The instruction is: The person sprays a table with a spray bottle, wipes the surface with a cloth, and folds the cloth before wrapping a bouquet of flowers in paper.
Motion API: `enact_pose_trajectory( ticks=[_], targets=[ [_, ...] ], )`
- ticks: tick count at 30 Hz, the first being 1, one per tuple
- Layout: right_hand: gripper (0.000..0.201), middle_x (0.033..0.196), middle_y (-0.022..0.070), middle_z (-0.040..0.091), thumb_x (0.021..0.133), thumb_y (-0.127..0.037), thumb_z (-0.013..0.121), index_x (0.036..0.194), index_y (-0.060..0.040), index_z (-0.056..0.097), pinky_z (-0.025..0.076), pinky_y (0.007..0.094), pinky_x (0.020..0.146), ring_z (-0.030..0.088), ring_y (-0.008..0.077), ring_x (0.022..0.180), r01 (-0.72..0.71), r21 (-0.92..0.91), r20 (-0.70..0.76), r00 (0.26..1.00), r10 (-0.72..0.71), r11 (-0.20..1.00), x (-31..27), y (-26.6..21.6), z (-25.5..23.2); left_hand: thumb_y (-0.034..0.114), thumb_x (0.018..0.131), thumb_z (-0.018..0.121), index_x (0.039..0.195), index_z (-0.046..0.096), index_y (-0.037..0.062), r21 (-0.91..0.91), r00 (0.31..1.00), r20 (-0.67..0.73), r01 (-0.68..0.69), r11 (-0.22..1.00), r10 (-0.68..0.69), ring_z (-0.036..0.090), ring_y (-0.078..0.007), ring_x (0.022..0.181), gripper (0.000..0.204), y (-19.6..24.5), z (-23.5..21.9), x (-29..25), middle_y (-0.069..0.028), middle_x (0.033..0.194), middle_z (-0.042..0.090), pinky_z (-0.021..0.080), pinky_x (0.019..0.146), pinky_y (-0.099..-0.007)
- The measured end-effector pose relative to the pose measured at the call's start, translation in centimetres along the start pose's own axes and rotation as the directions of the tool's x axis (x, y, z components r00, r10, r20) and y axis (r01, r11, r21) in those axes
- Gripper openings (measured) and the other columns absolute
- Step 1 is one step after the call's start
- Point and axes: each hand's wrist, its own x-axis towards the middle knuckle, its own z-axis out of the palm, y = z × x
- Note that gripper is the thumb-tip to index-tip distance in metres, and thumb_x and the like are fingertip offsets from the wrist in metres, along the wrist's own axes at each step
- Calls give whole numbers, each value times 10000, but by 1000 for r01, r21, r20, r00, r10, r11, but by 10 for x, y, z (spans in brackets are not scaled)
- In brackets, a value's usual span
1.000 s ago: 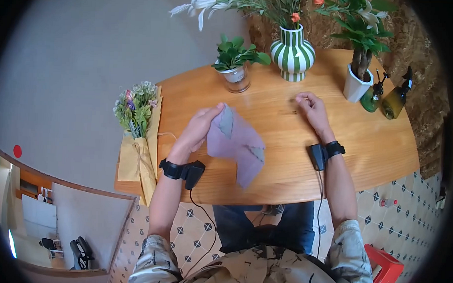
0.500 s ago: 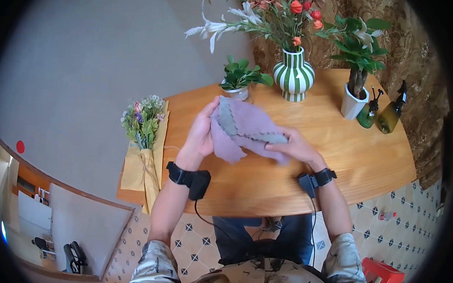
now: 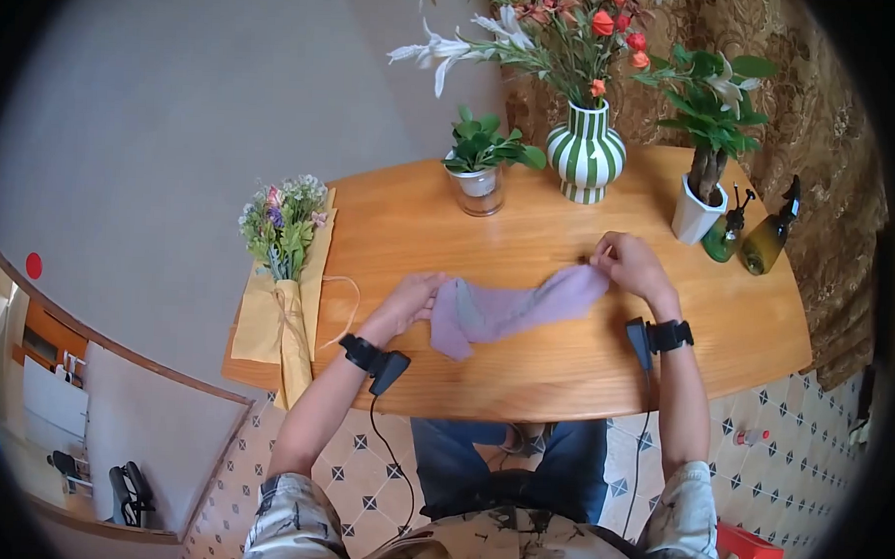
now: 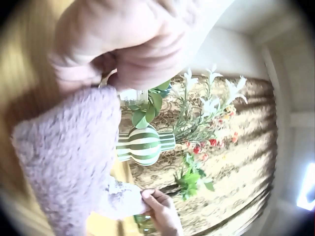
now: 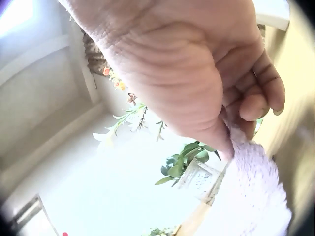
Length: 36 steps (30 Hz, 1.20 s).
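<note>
A purple cloth with a grey side [image 3: 511, 309] stretches between both hands above the front middle of the wooden table [image 3: 400, 229]. The left hand [image 3: 407, 303] pinches its left end, and the right hand [image 3: 637, 269] pinches its right end, held a little farther back. In the left wrist view the fluffy cloth [image 4: 74, 147] hangs from the thumb and fingers of the left hand [image 4: 118, 39]. Seen from the right wrist, the cloth [image 5: 251, 182] is gripped between thumb and forefinger of the right hand [image 5: 187, 73], the other fingers curled.
A wrapped bouquet [image 3: 286, 323] lies at the table's left edge. Along the back stand a small potted plant [image 3: 478, 187], a green-striped vase [image 3: 585, 161] of flowers, a white-potted plant [image 3: 699, 211] and two spray bottles [image 3: 722, 237] [image 3: 767, 241].
The right hand has moved to the cloth and then away to the right, spreading it sideways. The left hand has come down toward the table's front, and the cloth hangs lower.
</note>
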Motion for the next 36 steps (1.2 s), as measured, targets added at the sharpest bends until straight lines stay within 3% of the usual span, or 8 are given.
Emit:
enact_pose_trajectory(
  ticks=[5, 7, 15, 17, 19, 23, 26, 36],
  targets=[
    [327, 961, 173, 650, 751, -153, 722, 1024, -5, 622, 493, 376, 810, 625, 302, 889, 266, 4, -25, 964, -266, 964, -9, -32, 30, 189, 896, 574, 1242, 513, -22, 509, 929, -36, -300, 807, 367, 609, -261, 1052, 410, -13, -4, 4, -163, 1098, 633, 501, 872, -358],
    [363, 1009, 172, 638, 723, -138, 727, 1049, -21, 620, 469, 391, 882, 600, 333, 958, 451, 62, 104, 884, -455, 890, -11, -55, 55, 102, 809, 658, 1308, 480, 35, 879, 756, 251, -440, 185, 605, 526, -331, 1143, 534, -2, 8, -5, -179, 1228, 548, 440, 963, -365],
    [213, 862, 117, 657, 783, -104, 660, 979, -28, 623, 479, 366, 795, 618, 281, 859, 613, 71, 79, 783, -617, 787, 11, -47, 118, 113, 768, 691, 1305, 491, 111, 860, 733, 422, -510, 21, 533, 406, -392, 1262, 573, -5, 24, -16, -220, 1374, 411, 383, 1027, -394],
    [119, 784, 71, 644, 829, -74, 616, 932, -15, 609, 475, 305, 699, 600, 176, 752, 304, 404, 80, 928, -364, 863, 7, -52, 106, 136, 771, 702, 1303, 488, 116, 851, 707, 442, -525, -8, 552, 408, -392, 1262, 574, -4, 24, -18, -216, 1370, 416, 389, 1020, -394],
    [95, 777, 57, 632, 847, -66, 599, 923, -9, 603, 464, 278, 671, 575, 138, 729, 278, 414, 28, 948, -317, 867, 1, -63, 97, 185, 776, 719, 1264, 492, 82, 764, 689, 431, -622, 170, 582, 434, -377, 1242, 548, 0, 26, -25, -207, 1355, 434, 400, 1004, -402],
    [83, 774, 22, 608, 888, -77, 571, 906, 1, 590, 447, 239, 647, 540, 79, 722, 247, 522, -75, 967, -245, 816, 6, -62, 108, 213, 789, 721, 1215, 500, 43, 780, 616, 428, -622, 75, 661, 491, -369, 1189, 509, 4, 28, -26, -194, 1320, 473, 421, 977, -402],
    [137, 741, 44, 634, 883, -116, 546, 907, 0, 615, 463, 286, 613, 578, 125, 671, 223, 606, -67, 971, -230, 764, 6, -58, 116, 238, 799, 720, 1216, 477, 5, 798, 682, 270, -554, 238, 680, 536, -371, 1132, 536, 3, 37, -29, -202, 1259, 520, 446, 946, -395],
    [121, 769, -10, 571, 898, -135, 584, 940, -25, 611, 400, 210, 626, 474, 61, 685, 8, 702, 40, 998, -50, 712, 2, -56, 111, 222, 823, 701, 1294, 382, 20, 775, 562, 372, -626, 87, 739, 594, -330, 1040, 603, -7, 52, -21, -209, 1176, 564, 487, 868, -389]
  ],
)
